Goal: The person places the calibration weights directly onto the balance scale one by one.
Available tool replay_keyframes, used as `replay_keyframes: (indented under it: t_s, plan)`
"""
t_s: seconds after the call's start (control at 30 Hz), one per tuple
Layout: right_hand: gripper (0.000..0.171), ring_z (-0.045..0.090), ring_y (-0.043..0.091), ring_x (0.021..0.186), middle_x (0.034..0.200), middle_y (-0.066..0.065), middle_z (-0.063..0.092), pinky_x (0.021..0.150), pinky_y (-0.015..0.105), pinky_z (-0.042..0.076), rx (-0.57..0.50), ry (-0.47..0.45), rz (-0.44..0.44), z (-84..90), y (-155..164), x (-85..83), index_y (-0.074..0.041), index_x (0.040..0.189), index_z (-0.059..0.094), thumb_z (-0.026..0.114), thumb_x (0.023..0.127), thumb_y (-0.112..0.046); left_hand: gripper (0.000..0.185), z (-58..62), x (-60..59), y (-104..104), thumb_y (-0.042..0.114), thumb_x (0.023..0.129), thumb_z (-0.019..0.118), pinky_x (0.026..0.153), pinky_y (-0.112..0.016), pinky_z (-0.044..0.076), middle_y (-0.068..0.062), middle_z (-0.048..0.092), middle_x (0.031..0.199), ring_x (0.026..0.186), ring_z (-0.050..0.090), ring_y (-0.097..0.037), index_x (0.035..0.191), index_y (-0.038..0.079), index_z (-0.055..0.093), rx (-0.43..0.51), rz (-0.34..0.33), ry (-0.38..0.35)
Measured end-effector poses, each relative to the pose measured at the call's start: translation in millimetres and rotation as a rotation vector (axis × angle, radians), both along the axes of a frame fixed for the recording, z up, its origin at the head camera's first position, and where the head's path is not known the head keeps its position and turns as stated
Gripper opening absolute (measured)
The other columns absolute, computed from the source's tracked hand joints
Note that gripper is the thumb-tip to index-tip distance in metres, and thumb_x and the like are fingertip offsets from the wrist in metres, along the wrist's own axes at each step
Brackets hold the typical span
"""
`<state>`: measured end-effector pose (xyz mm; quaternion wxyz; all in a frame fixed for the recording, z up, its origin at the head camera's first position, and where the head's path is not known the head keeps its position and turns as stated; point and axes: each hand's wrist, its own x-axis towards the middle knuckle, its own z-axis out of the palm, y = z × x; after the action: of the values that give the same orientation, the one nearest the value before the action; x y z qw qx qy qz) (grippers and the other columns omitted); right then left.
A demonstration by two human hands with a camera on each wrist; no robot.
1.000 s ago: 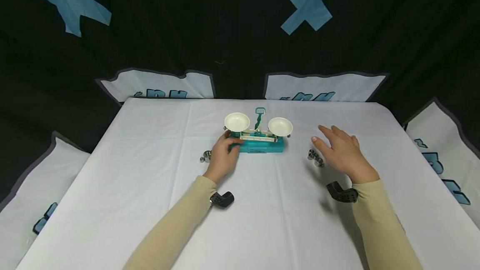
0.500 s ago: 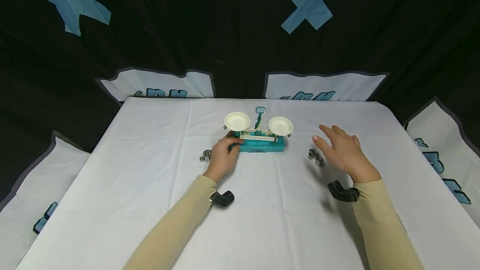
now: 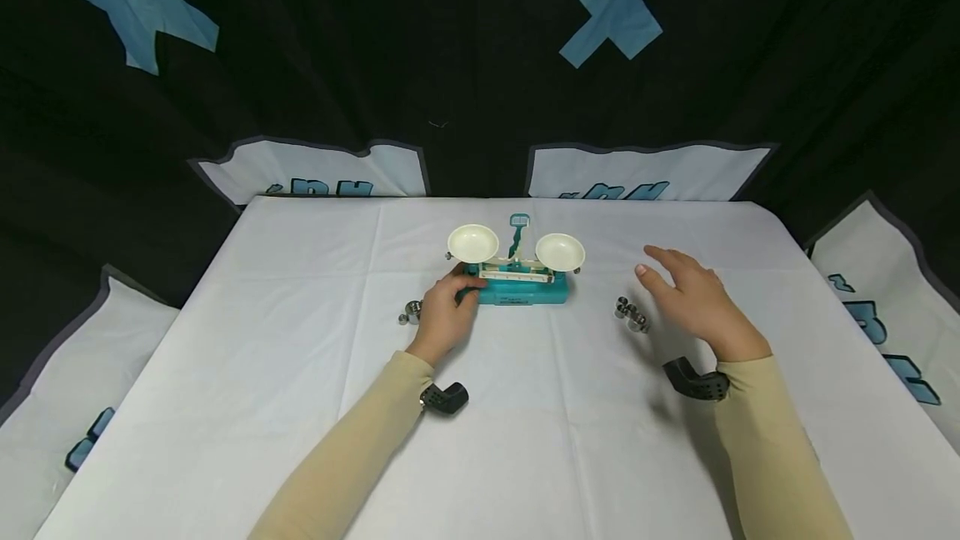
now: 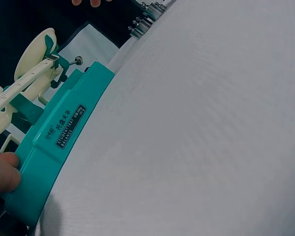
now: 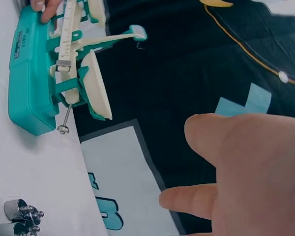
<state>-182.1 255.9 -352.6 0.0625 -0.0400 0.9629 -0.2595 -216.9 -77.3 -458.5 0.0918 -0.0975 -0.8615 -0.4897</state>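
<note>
Head view: the teal plastic balance scale with two cream pans (image 3: 517, 272) stands on the white-clothed table (image 3: 300, 407), nearer its far edge. The left hand (image 3: 444, 313) grips the scale's left end, fingers curled round it. The right hand (image 3: 693, 300) hovers with fingers spread and holds nothing, just beside a cluster of small metal weights (image 3: 632, 315); a second metal weight cluster (image 3: 410, 312) lies beside the left hand.

Left wrist view: a thumb (image 4: 2, 173) presses the scale's base (image 4: 64, 142).

Right wrist view: straight fingers (image 5: 246, 157), scale (image 5: 54, 73) and weights (image 5: 19, 219) well apart.

The head view looks down and forward over the whole table (image 3: 300, 407) from well back, while each wrist view sits low and close, and all three share the scale (image 3: 517, 283) (image 4: 64, 142) (image 5: 32, 78) and the weights (image 3: 632, 315) (image 4: 145, 19) (image 5: 17, 219).
</note>
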Motion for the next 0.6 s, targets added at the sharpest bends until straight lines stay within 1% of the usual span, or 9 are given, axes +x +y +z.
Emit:
replay_keyframes:
  t_s: [0.1,0.17,0.23,0.33,0.43,0.6]
  plan:
    - [0.074,0.021,0.054,0.152,0.164,0.030,0.027,0.117,0.074,0.021,-0.071,-0.036,-0.020,-1.0,5,-1.8,-0.005,0.160,0.028,0.035,0.106,-0.056,0.023,-0.1,0.3,0,0.002,0.096,0.058,0.118,-0.055,0.039,-0.024,0.052,0.151,0.143,0.048,-0.042,0.109,0.003,0.076,0.002,-0.001,0.001]
    - [0.073,0.024,0.052,0.151,0.163,0.028,0.032,0.116,0.071,0.029,-0.113,-0.047,-0.037,-2.9,8,-2.5,-0.007,0.160,0.030,0.037,0.106,-0.055,0.023,0.5,0.7,0,0.002,0.096,0.058,0.118,-0.056,0.039,-0.024,0.052,0.151,0.142,0.048,-0.042,0.109,0.003,0.076,0.004,-0.002,0.004]
    - [0.067,0.032,0.051,0.147,0.157,0.028,0.042,0.112,0.069,0.037,-0.142,-0.036,-0.045,-5.6,11,-2.9,-0.006,0.156,0.038,0.042,0.106,-0.051,0.023,1.0,1.2,0,0.002,0.095,0.058,0.118,-0.056,0.039,-0.024,0.052,0.151,0.142,0.049,-0.043,0.109,0.003,0.076,0.002,-0.002,0.007]
    - [0.050,0.049,0.047,0.134,0.140,0.026,0.059,0.101,0.062,0.047,-0.159,-0.014,-0.037,-10.4,16,-3.6,-0.002,0.143,0.054,0.052,0.105,-0.035,0.023,1.1,1.3,0,0.003,0.095,0.058,0.118,-0.056,0.038,-0.024,0.052,0.151,0.142,0.049,-0.043,0.109,0.003,0.076,0.001,-0.006,0.008]
    - [0.035,0.059,0.041,0.121,0.125,0.023,0.069,0.095,0.054,0.051,-0.153,-0.041,-0.024,-16.0,19,-5.3,-0.001,0.128,0.065,0.059,0.101,-0.022,0.024,0.6,0.6,-1,0.003,0.095,0.057,0.118,-0.057,0.038,-0.024,0.052,0.151,0.142,0.048,-0.043,0.109,0.003,0.076,0.000,-0.008,0.010]
    - [0.022,0.065,0.030,0.104,0.108,0.014,0.074,0.087,0.042,0.052,-0.110,-0.097,0.014,-26.7,22,-10.4,-0.003,0.112,0.074,0.066,0.096,-0.016,0.024,-0.9,-0.2,-1,0.002,0.095,0.057,0.119,-0.057,0.037,-0.024,0.052,0.151,0.143,0.048,-0.043,0.109,0.003,0.076,0.000,-0.008,0.009]
